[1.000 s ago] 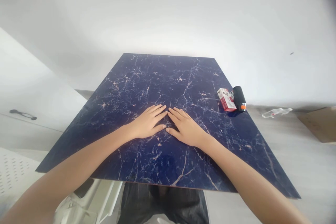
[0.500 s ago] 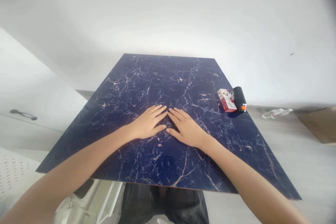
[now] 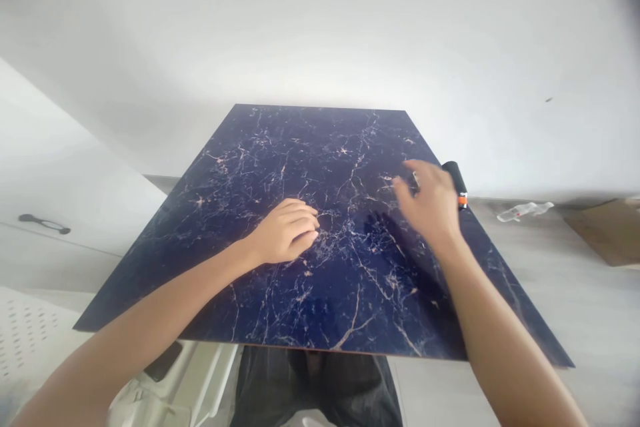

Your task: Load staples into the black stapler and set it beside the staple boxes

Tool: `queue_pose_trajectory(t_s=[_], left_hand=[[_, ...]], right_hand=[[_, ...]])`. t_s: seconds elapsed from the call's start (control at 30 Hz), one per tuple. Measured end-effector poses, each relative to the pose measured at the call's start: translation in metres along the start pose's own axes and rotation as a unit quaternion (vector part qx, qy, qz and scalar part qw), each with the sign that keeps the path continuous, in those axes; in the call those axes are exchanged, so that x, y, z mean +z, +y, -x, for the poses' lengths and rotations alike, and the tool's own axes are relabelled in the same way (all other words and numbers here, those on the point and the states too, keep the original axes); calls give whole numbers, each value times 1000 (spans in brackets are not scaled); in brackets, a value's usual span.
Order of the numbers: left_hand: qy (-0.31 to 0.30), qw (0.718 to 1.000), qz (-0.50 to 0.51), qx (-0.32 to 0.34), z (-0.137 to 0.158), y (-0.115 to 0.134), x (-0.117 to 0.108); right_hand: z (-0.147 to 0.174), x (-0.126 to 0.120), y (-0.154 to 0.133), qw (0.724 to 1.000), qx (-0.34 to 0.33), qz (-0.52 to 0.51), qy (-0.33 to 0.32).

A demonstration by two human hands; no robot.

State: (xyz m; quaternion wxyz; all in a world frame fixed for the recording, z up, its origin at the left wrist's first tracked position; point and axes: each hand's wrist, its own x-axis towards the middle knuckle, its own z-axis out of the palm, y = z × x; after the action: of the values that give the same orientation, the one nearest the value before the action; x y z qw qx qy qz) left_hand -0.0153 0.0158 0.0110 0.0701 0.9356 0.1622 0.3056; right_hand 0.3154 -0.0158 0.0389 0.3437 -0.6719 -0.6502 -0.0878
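My left hand (image 3: 286, 232) rests on the dark blue marbled tabletop (image 3: 310, 313), palm down. Its fingers lie close together and bend slightly, with nothing in them. Raised over the right side of the table is my right hand (image 3: 431, 205), a little blurred. Its thumb and index finger stand apart. It covers the small red and white box almost fully; whether it touches the box I cannot tell. Just beyond that hand, at the right edge, a black object with an orange and white end (image 3: 456, 185) shows in part.
On the floor to the right lie a clear plastic bottle (image 3: 524, 211) and a brown cardboard box (image 3: 607, 230). A white wall (image 3: 320, 27) rises behind the table. White furniture with a dark handle (image 3: 44, 223) stands at left. A dark flat object (image 3: 164, 361) sits below the near left edge.
My right hand has lifted from the middle of the table and moved right and away from me, over the red and white box. My left hand stays in place, its fingers more bent.
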Motion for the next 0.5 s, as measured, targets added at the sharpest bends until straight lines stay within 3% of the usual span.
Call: queue_pose_trajectory(t_s=[0.07,0.1,0.2,0.27,0.37,0.5], left_hand=[[7,1000,-7,29,-2,4,-2],[-2,999,-12,40,-3,5,-2],[-24,998,-21,53,-3,5,-1],[-30,998,-17,46,-2,4,0],[-22,999,-16,25,0,1,0],[56,997,-43,-21,2,-2,-4]], right_hand=[[-8,-15,26,991,109,57,47],[-11,-21,39,983,160,79,39],[-14,-29,73,948,295,104,-65],[-16,-28,88,932,326,97,-123],[-21,-26,101,927,329,105,-144],[-28,-29,110,924,329,103,-167]])
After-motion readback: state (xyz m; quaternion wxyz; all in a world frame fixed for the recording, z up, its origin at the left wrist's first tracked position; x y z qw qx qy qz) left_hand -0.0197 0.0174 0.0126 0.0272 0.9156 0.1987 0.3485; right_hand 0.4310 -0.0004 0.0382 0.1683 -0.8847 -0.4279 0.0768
